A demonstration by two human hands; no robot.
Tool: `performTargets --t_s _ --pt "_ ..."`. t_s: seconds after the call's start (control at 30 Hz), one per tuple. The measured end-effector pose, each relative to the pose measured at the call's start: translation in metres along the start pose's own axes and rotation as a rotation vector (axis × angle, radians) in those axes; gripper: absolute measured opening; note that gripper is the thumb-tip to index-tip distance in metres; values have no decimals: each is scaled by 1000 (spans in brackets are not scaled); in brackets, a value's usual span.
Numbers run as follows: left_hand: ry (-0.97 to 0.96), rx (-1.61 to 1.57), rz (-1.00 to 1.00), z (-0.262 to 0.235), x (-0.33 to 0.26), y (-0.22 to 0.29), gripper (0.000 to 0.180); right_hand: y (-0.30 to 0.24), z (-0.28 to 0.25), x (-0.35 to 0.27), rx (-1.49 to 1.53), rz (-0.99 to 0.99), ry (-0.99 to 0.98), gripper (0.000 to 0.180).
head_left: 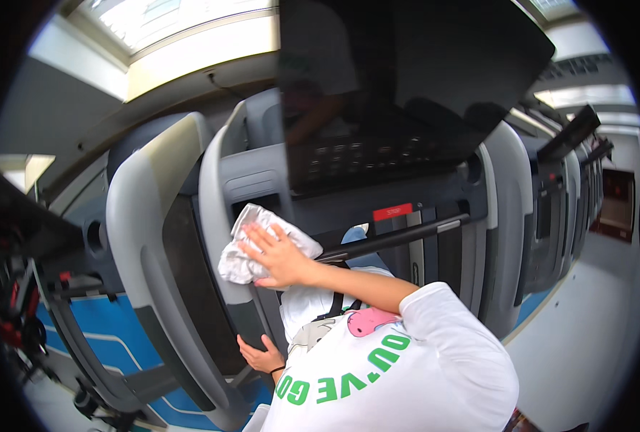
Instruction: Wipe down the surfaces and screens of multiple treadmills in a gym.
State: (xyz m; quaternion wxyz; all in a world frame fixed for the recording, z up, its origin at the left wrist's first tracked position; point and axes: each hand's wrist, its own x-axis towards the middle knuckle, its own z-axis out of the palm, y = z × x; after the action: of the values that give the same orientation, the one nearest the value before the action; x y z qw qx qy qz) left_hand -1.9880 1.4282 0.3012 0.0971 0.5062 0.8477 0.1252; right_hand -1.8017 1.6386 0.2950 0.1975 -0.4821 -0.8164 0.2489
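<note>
Fingers, right hand: in the head view, the right hand [280, 261] lies over the white cloth with its fingers [261, 242] stretched and slightly apart; I cannot tell whether its hidden underside grips the fabric.
Fingers, left hand: the left hand [261, 358] hangs lower down with fingers parted, nothing seen in it, near the treadmill's inner side.
White cloth: bunched and rumpled, the white cloth [235, 268] sits at the console's left edge, over the grey treadmill arm [211, 181], below the lower left corner of the black screen [420, 86].
Console front: a red bar [392, 212] sits below the screen's lower edge, and a black crossbar [413, 236] runs beneath it.
Next machine: another pale grey arm [128, 198] stands beyond the console's left edge.
Step in hand: I'd call this wiping down the treadmill's arm.
Next move: to my eye, it calls for a flat palm, even pressure and cloth following the curve, without snagging on the edge.
</note>
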Motion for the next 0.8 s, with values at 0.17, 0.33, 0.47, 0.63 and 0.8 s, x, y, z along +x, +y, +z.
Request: performTargets --t_s 0.17,0.33,0.47,0.63,0.8 --pt "32 32 -49 11 -7 -7 66 17 -15 -48 -106 -45 43 69" --pt "53 122 68 16 -7 -23 66 72 -52 -164 -375 -122 126 41" --pt "248 200 223 24 -3 5 70 135 -107 -252 -491 68 164 44" --pt "102 -184 720 56 -4 197 65 212 -190 -348 -580 240 204 55" --pt "195 -213 549 116 11 277 69 224 -268 -375 36 652 763 46"
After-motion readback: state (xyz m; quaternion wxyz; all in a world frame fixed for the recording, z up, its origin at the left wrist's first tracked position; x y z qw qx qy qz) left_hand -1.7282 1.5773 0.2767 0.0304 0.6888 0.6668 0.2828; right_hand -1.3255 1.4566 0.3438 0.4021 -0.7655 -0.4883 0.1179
